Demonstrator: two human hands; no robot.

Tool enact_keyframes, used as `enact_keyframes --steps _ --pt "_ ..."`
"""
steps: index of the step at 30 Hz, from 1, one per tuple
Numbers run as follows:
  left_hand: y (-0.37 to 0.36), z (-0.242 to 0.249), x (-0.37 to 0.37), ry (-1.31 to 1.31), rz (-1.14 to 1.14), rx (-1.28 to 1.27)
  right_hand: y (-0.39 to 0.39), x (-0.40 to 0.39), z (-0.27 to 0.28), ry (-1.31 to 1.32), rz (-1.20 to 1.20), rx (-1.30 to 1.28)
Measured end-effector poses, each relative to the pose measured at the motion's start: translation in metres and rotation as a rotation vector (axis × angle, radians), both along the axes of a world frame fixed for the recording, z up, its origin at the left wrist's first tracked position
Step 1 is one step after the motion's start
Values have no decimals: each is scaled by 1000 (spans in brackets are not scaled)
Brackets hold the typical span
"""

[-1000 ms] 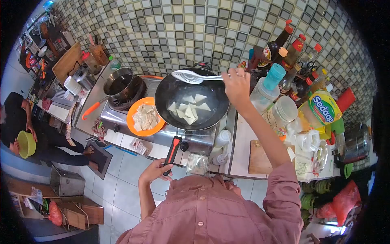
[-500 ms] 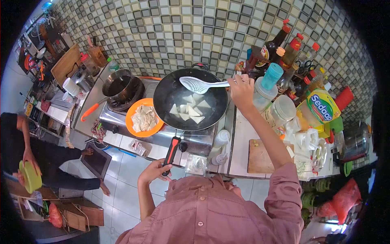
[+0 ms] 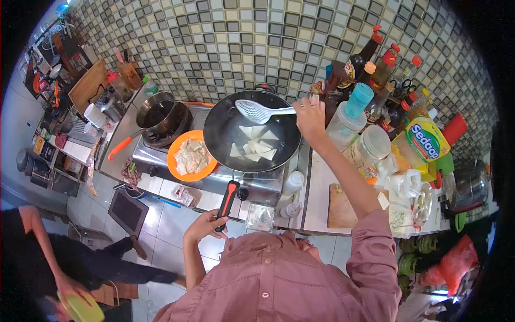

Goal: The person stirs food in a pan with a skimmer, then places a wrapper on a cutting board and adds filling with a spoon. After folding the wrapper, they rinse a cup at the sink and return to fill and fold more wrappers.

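Observation:
My left hand [image 3: 201,226] is closed around the black and red handle [image 3: 229,199] of a black frying pan [image 3: 286,129] on the stove. Several white triangular pieces [image 3: 256,146] lie in the middle of the pan, some overlapping. My right hand [image 3: 311,119] grips the stem of a white slotted spoon [image 3: 253,111], whose perforated head hangs over the far part of the pan, apart from the pieces. Left of the pan, an orange plate [image 3: 170,160] holds pale, crinkled pieces of food [image 3: 192,155].
A metal saucepan [image 3: 155,114] with an orange handle sits on the left burner. At right are sauce bottles [image 3: 366,53], jars [image 3: 374,142] and a cutting board [image 3: 340,206]. Another person's hand [image 3: 75,290] holds a yellow-green container [image 3: 86,311] at lower left.
The slotted spoon and my right hand have shifted slightly left. The white pieces have moved within the pan. The other person has moved down and right in view. My left hand keeps its grip.

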State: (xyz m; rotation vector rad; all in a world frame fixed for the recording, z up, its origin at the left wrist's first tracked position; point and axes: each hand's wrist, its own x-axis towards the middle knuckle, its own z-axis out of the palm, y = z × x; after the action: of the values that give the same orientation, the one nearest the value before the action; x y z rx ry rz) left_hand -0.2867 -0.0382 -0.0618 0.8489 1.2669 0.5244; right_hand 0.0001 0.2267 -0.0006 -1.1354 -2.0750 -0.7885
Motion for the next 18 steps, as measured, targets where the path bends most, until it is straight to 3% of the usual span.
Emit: enact_keyframes --steps 4,10,18 --pt "-1 2 2 -4 17 11 -1 -8 1 -8 111 -5" --pt "-2 -3 0 -1 28 0 8 1 26 -17 81 156" --pt "-1 0 2 27 38 26 6 -5 8 -150 172 70"
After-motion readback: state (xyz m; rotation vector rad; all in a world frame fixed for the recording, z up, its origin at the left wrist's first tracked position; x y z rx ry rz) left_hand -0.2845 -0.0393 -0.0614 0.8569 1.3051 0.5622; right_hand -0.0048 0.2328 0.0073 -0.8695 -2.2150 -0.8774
